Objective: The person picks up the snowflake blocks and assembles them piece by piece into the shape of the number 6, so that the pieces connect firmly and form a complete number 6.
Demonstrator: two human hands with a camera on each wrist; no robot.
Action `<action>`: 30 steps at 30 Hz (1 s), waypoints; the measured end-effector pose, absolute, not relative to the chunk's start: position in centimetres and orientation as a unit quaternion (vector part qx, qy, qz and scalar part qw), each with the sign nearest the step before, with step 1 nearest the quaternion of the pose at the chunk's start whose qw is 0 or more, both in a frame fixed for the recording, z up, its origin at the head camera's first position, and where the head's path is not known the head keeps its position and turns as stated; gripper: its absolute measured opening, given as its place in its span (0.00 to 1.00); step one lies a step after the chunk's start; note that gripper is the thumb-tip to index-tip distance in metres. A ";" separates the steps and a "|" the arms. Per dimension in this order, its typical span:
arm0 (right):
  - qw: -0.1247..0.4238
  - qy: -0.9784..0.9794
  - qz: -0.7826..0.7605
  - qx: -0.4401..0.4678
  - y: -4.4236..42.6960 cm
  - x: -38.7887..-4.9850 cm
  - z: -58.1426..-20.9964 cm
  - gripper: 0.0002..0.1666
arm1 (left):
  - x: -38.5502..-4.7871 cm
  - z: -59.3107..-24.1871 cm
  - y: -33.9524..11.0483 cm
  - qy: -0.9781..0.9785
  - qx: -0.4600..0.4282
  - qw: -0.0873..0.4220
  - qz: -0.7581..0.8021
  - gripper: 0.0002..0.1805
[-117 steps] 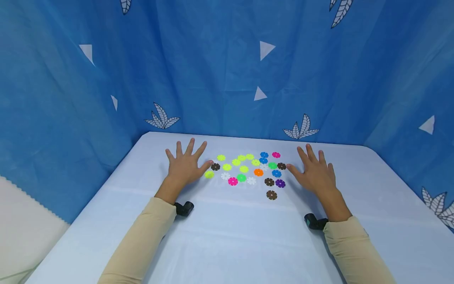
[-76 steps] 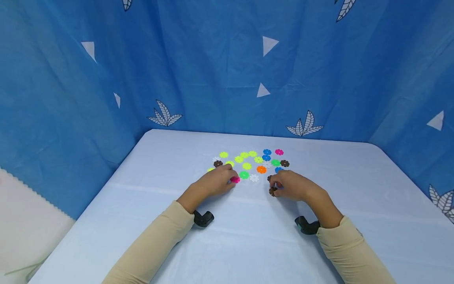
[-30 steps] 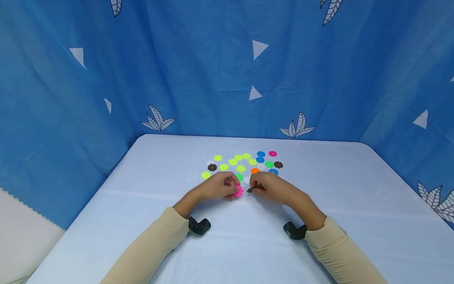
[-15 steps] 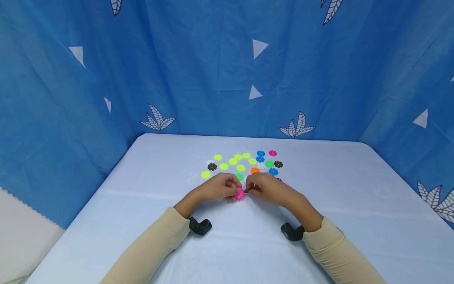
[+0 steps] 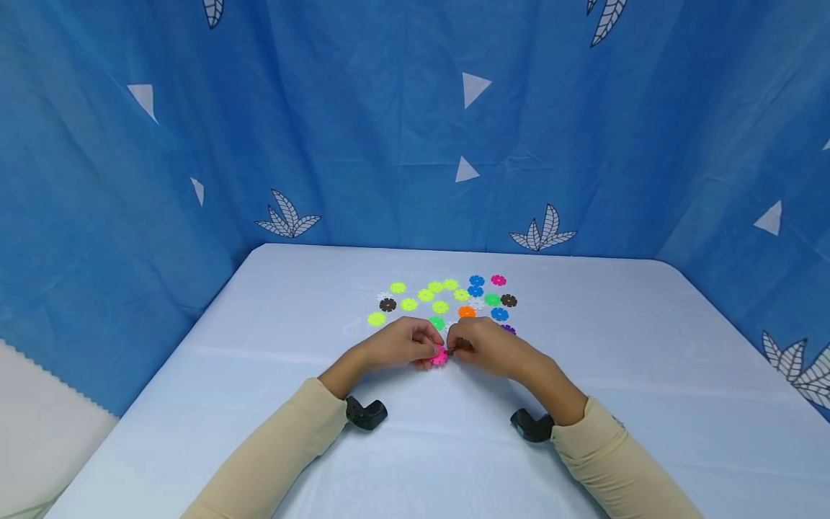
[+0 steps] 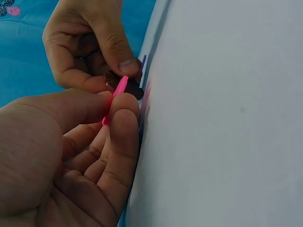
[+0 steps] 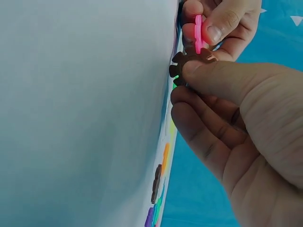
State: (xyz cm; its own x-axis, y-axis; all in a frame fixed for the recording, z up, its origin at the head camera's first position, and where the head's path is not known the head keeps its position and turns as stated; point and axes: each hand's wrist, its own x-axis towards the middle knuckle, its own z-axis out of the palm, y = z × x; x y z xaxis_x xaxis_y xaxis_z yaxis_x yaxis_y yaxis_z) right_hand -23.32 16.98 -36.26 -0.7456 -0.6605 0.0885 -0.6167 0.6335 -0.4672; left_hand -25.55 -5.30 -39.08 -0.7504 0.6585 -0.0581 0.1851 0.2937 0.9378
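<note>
Above the table's middle, my left hand [image 5: 405,342] pinches a pink notched building disc [image 7: 198,34] between thumb and fingers. My right hand [image 5: 486,344] pinches a brown notched building disc [image 7: 182,66], thumb on its face. Both wrist views show the two discs touching at their edges, set crosswise. Whether their slots are engaged I cannot tell. Just beyond the hands lie a green disc [image 5: 437,323] and an orange disc [image 5: 467,311]. A purple disc [image 5: 509,329] is partly hidden by my right hand.
Several yellow discs [image 5: 440,307] are scattered flat across the white table [image 5: 415,447]. Blue discs [image 5: 499,314], a dark brown disc [image 5: 387,305] and another pink disc [image 5: 498,280] lie among them. A blue curtain [image 5: 389,130] hangs behind the table.
Both hands were spread open over the table, then took up the pink and brown discs and came together. Over the last second the brown disc has closed onto the pink one's edge.
</note>
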 end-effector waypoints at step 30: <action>-0.001 0.902 -0.233 -0.363 16.7 -23.4 -36.7 0.09 | -25.3 -39.2 -4.8 0.793 0.255 0.195 0.517 0.03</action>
State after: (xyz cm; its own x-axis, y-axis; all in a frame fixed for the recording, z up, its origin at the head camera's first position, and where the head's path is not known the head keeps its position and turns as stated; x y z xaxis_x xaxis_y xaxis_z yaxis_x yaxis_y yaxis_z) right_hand -23.44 16.65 -36.74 -0.7364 -0.6547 0.1707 -0.6554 0.6276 -0.4203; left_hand -25.29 -4.85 -39.24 -0.7942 0.6059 -0.0451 0.2031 0.3346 0.9202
